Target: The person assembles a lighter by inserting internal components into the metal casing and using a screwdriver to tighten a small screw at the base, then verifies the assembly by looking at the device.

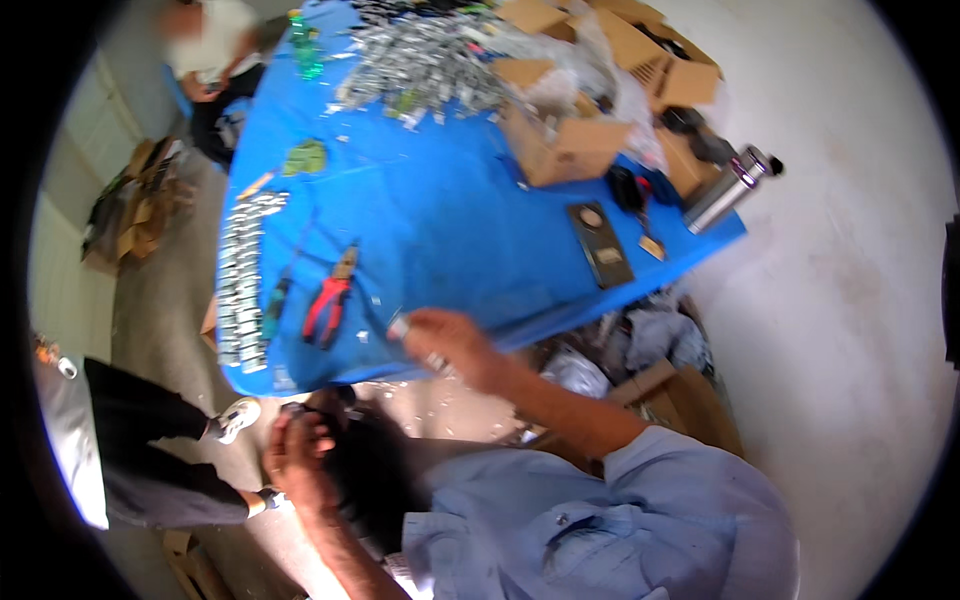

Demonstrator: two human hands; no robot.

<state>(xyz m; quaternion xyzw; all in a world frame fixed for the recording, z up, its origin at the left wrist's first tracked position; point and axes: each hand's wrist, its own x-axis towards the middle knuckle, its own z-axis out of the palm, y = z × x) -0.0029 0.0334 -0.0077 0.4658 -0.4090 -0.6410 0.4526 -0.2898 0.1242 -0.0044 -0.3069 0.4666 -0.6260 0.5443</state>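
My right hand [452, 345] is closed over the near edge of the blue-covered table [450, 230]. A small silvery piece [398, 326] sticks out at its fingertips; blur hides its kind. Lower and to the left, my left hand [300, 462] is held off the table with its fingers curled. Something small and dark shows at its fingertips, too blurred to name. Pliers with red and black handles [328, 308] lie on the table left of my right hand. Beside them is a screwdriver with a dark green handle [275, 308]. Small silvery pieces [240, 290] lie in rows along the left edge.
A big heap of silvery pieces [420, 60] covers the far side. Cardboard boxes [570, 150], a steel bottle [728, 190] and a dark flat box [600, 245] stand or lie right. A green bottle [305, 45] is far left. Two people are at the left; one stands close.
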